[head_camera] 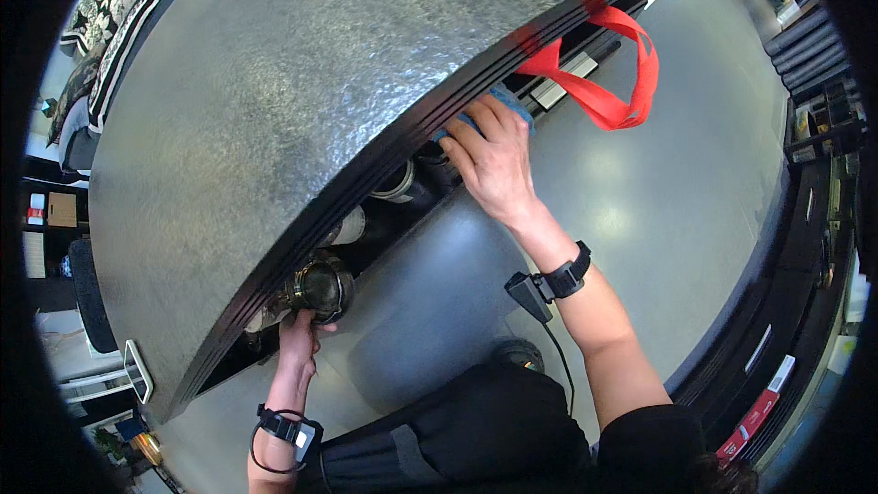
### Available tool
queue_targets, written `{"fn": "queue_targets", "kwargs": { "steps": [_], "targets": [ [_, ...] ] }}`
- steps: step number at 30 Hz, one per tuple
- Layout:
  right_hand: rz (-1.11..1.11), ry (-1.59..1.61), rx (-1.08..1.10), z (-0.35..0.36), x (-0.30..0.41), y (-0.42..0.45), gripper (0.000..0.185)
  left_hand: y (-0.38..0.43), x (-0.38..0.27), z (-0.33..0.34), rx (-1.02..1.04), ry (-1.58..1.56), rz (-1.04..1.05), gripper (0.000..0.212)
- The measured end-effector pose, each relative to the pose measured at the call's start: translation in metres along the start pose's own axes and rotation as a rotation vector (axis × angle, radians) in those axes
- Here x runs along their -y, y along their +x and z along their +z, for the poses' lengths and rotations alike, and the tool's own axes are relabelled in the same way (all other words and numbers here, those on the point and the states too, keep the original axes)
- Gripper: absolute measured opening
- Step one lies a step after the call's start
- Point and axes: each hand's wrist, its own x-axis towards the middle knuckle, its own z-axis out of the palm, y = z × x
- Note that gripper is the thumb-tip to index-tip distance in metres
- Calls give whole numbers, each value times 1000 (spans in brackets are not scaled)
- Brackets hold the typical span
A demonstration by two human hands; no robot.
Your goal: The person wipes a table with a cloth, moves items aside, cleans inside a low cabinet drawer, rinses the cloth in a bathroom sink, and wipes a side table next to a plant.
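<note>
My right hand (490, 158) grips a blue cloth (516, 106) at the open shelf under the dark tabletop's edge, fingers bent over it. Part of the cloth is hidden by the hand and the edge. Lower left, my left hand (300, 343) holds a shiny, rounded pot-like vessel (322, 288) from below, at the mouth of the same shelf. Between the two hands, a white-sided container (348, 228) and a light-rimmed round container (396, 184) stand partly under the tabletop.
The large textured grey tabletop (260, 96) overhangs the shelf. A red strap loop (645, 75) hangs out on the right, near a pale flat box (566, 82). Black drawers (775, 288) line the right side; a red box (748, 425) lies there. A wrist device's cable (566, 363) trails from my right arm.
</note>
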Motion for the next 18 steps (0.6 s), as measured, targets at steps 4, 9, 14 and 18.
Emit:
{"fn": "queue_targets", "kwargs": {
  "steps": [4, 9, 14, 18],
  "targets": [
    [-43, 104, -98, 5, 0, 0, 19, 15, 11, -4, 0, -53, -103, 14],
    [214, 422, -204, -16, 5, -9, 6, 20, 9, 7, -167, -151, -287, 16],
    [1286, 1335, -228, -58, -30, -67, 25, 41, 30, -9, -79, -171, -207, 19],
    [1273, 1053, -399, -116, -106, -66, 25, 47, 41, -5, -94, -153, -236, 16]
  ]
}}
